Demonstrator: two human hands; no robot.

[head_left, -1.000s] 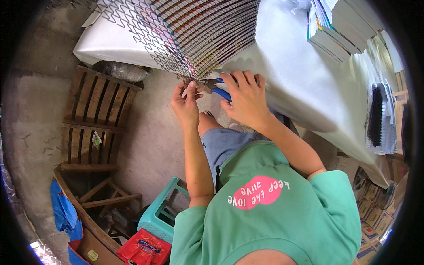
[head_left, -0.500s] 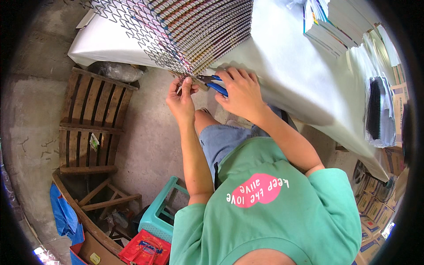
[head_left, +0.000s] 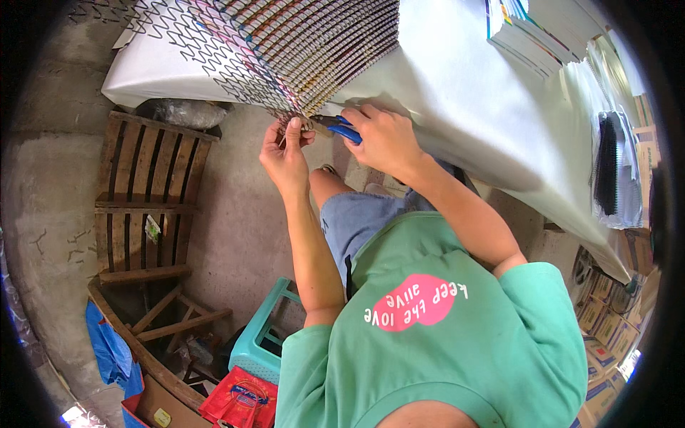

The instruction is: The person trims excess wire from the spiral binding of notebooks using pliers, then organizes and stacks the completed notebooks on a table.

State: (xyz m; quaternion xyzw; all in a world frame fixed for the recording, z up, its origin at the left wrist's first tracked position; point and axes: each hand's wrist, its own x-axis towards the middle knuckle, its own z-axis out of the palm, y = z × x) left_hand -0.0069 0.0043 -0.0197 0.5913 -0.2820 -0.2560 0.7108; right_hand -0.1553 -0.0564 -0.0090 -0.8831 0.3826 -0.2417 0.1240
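Note:
A row of spiral-bound notebooks (head_left: 335,50) lies on the white-covered table, with long dark binding coils (head_left: 207,64) sticking out to the left of their edges. At the near corner of the row, my left hand (head_left: 287,160) is closed, thumb and fingers pinching a coil end. My right hand (head_left: 385,139) is wrapped round blue-handled cutting pliers (head_left: 344,132). The tool's dark jaws point left, at the coil beside my left fingertips. Whether the jaws are closed on the wire is too small to tell.
Stacked books and papers (head_left: 528,43) stand on the table (head_left: 457,93) at the right, near a bag of black coils (head_left: 609,164). On the floor to the left are a wooden slatted rack (head_left: 146,207), a turquoise stool (head_left: 260,324) and a red bag (head_left: 239,399). Boxes (head_left: 606,335) are piled at the right.
The whole view has shifted slightly, so the notebooks appear a little further left. Both hands stay at the same corner, and the pliers' jaws have turned to point more directly left.

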